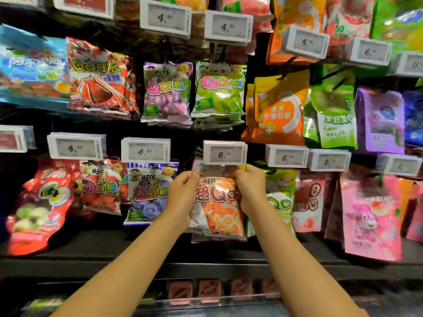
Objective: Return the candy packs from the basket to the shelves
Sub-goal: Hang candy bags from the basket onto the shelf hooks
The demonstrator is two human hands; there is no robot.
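Note:
An orange and white candy pack (217,207) hangs upright in front of the lower row of the shelves, right under a white price tag reading 6 (225,153). My left hand (182,193) pinches the pack's upper left corner. My right hand (250,187) grips its upper right corner. The pack's top edge sits just behind the tag, and the hook there is hidden. More packs of the same kind show behind its bottom edge. The basket is out of sight.
Rows of hanging candy packs fill the display: a purple pack (150,193) to the left, a green and yellow pack (280,200) to the right, pink packs (370,216) further right. Price tags jut forward above each row. A dark shelf ledge (206,259) runs below.

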